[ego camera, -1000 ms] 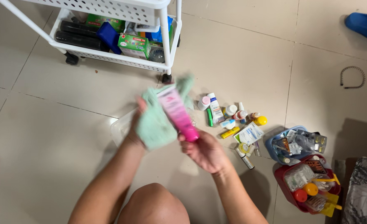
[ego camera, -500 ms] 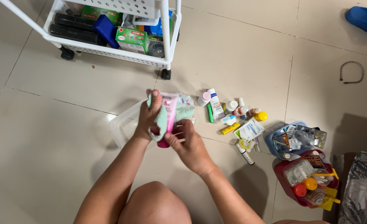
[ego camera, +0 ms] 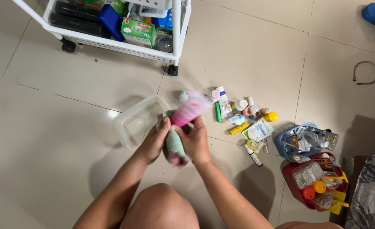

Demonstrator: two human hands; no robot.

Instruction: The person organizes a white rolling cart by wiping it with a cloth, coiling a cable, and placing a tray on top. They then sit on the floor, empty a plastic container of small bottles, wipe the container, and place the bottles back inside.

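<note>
My left hand (ego camera: 155, 141) grips a pale green cloth (ego camera: 173, 145), which wraps the lower end of a pink tube (ego camera: 190, 110). My right hand (ego camera: 195, 140) holds the tube just above the cloth. The tube points up and to the right, blurred by motion. Both hands are close together over the tiled floor, beside an empty clear plastic container (ego camera: 136, 120).
Small bottles, tubes and sachets (ego camera: 242, 118) lie scattered right of my hands. A blue basket (ego camera: 280, 146) and a red basket (ego camera: 290, 180) hold more items. A white wheeled cart (ego camera: 111, 40) stands behind. A black headband (ego camera: 365, 72) lies far right. My knee (ego camera: 160, 208) is below.
The hands have dropped lower and come together. The tube has swung from upright to slanting up-right, and the cloth has slid down to its lower end.
</note>
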